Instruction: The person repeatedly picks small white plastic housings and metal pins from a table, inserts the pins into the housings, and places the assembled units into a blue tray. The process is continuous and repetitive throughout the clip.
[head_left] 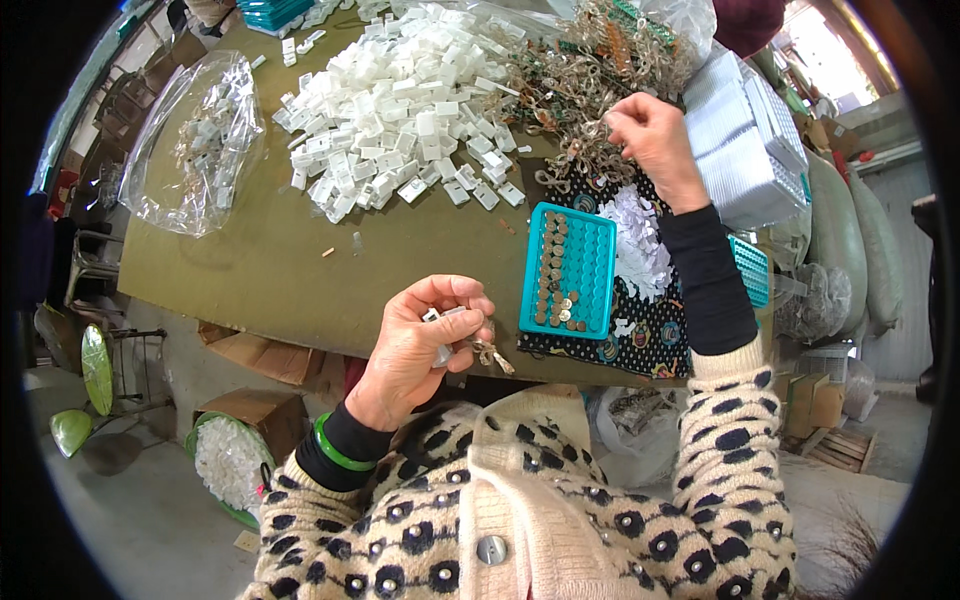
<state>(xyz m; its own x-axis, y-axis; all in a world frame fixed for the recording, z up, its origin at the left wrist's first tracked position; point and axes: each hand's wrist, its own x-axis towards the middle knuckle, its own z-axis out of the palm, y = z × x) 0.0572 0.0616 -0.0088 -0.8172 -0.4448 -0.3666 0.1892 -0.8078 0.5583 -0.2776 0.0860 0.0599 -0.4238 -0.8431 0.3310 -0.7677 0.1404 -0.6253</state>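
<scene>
Green tabletop (230, 265): white heap (410, 110) and tangled cords (570, 80) lay along the far side, presumably for easy reach. Left grip (405, 325) curled around white pieces (432, 315), a cord (491, 355) protruding right; right grip (652, 140) pressed together at the cords, contents unclear.

Discs (557, 262) sit in the tray (594, 275) — cords (580, 90) behind it, casings (410, 110) behind-left.

Bright daylight — the window (828, 66) glaring upper right — with edges bowing into black.
</scene>
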